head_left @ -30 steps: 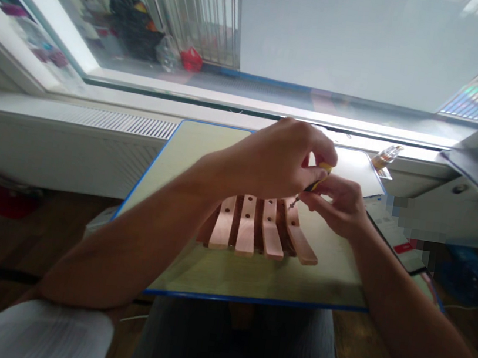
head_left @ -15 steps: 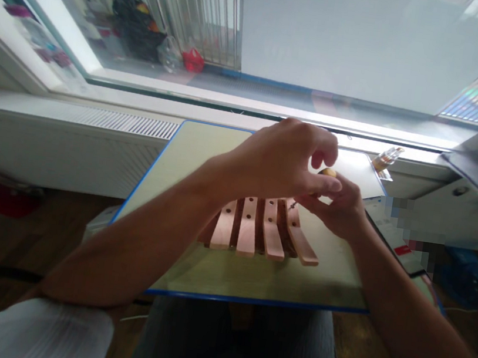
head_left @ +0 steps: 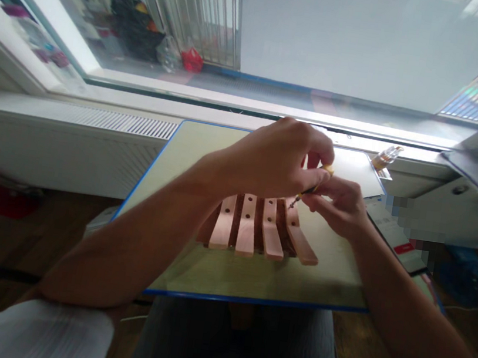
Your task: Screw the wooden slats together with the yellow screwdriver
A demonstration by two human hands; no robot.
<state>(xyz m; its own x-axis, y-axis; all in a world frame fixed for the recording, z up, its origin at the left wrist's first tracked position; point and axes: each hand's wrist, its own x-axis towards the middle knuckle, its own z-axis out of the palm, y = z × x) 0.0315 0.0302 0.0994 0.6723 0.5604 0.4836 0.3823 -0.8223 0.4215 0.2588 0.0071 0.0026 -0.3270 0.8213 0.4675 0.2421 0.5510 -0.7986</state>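
Note:
Fingers of my left hand (head_left: 289, 156) are closed on the yellow end of a small screwdriver (head_left: 327, 171). My right hand (head_left: 339, 206) is pinched round the lower part of the same screwdriver, just below and to the right. The screwdriver slants down to the left. Its tip meets the upper end of the rightmost light wooden strip (head_left: 303, 247), at a hole or screw there. More such strips (head_left: 245, 236) with dark holes lie side by side on a brown wooden base (head_left: 237, 220). My left hand and forearm hide the far part of the base.
A pale table (head_left: 208, 272) with a blue edge carries the work. A flat box (head_left: 395, 239) lies at its right, and a small glass bottle (head_left: 387, 157) stands behind. A radiator (head_left: 48, 140) and a window (head_left: 329, 43) lie beyond.
My left fingers, apart from the screwdriver's yellow end before, have closed on it. More of the screwdriver's shaft shows now. The wooden strips have stayed in place.

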